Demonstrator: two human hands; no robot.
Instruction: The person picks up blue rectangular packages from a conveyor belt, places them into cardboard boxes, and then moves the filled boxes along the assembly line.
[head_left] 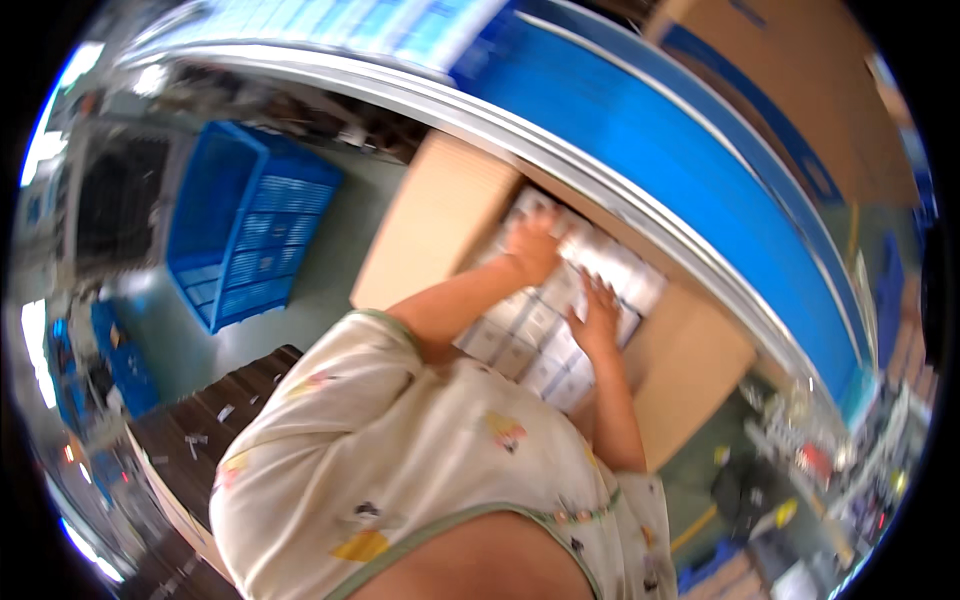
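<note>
Head fisheye | faces steeply down from wearer's head | close above open carton (685, 365), centre | blue conveyor (650, 165), 12 to 3 o'clock (edges bowed) | shirt (440, 440), 6 o'clock

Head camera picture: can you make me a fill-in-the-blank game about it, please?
The small rectangular packs under the person's bare left hand and bare right hand are mostly coloured ____.
The open rectangular carton around those packs is made of brown ____.
The blue slotted plastic crate stands on the picture's ____ side.
The long, flat conveyor belt is coloured ____.

Missing words: white; cardboard; left; blue.
</note>
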